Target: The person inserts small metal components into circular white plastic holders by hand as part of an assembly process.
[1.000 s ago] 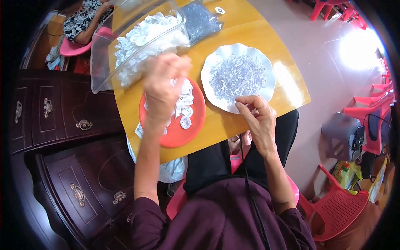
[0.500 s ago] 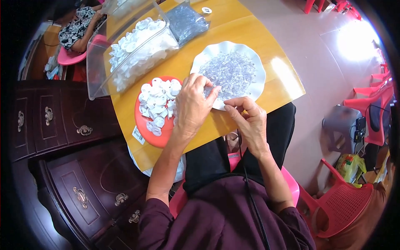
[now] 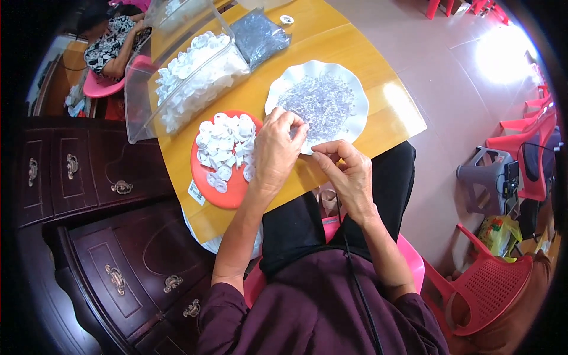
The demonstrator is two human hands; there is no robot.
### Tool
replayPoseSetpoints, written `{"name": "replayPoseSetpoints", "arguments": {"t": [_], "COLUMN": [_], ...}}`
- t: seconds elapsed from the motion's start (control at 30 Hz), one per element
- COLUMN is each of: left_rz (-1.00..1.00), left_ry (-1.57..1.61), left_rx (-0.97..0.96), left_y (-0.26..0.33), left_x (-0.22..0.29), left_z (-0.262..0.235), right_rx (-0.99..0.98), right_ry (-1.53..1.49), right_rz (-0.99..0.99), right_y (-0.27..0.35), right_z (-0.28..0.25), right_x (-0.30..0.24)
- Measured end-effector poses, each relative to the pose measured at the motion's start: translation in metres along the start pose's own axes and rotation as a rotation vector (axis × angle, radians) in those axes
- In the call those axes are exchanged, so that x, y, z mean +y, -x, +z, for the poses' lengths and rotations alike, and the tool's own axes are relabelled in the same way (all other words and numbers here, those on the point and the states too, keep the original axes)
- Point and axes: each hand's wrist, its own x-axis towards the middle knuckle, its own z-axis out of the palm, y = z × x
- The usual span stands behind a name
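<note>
My left hand (image 3: 277, 148) is over the near left rim of a white scalloped plate (image 3: 358, 121), thumb and fingertips pinched together. What they hold, if anything, is too small to make out. A heap of small clear plastic pins (image 3: 322, 106) covers the plate's middle. My right hand (image 3: 350, 177) is at the plate's near edge, with thumb and forefinger pressed together; I cannot make out what is between them. To the left of my left hand, a red plate (image 3: 235, 192) bears a pile of small white plastic parts (image 3: 219, 145), some round and disc-like.
A clear bin (image 3: 137, 112) full of white parts (image 3: 192, 71) stands on the yellow table (image 3: 387, 89), beside a bag of clear pieces (image 3: 260, 36). Dark drawers (image 3: 118, 248) flank the left side. A pink chair (image 3: 488, 284) is at right; another person (image 3: 115, 44) sits far left.
The whole view has shifted slightly, moving the plates and bag a little left in the picture. Both hands keep nearly the same pinched pose beside the white plate.
</note>
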Motion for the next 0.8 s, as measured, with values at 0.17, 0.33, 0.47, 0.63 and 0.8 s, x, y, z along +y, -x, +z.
{"name": "replayPoseSetpoints", "arguments": {"t": [0.17,0.33,0.47,0.63,0.8], "left_rz": [-0.020,-0.021,-0.003,-0.011,-0.033], "left_ry": [0.056,0.023,0.010,0.074,0.139], "left_rx": [0.033,0.039,0.061,0.061,0.062], "left_y": [-0.002,-0.007,-0.009,-0.008,0.012], "left_x": [0.006,0.008,0.001,0.004,0.009], "left_z": [-0.005,-0.003,0.002,-0.007,-0.021], "right_rx": [0.010,0.015,0.008,0.006,0.008], "right_ry": [-0.005,-0.040,-0.022,-0.003,-0.054], "right_rz": [0.013,0.040,0.033,0.035,0.022], "right_y": [0.003,0.005,0.006,0.007,0.004], "right_z": [-0.004,-0.006,-0.009,-0.013,-0.006], "right_x": [0.000,0.000,-0.003,-0.006,-0.002]}}
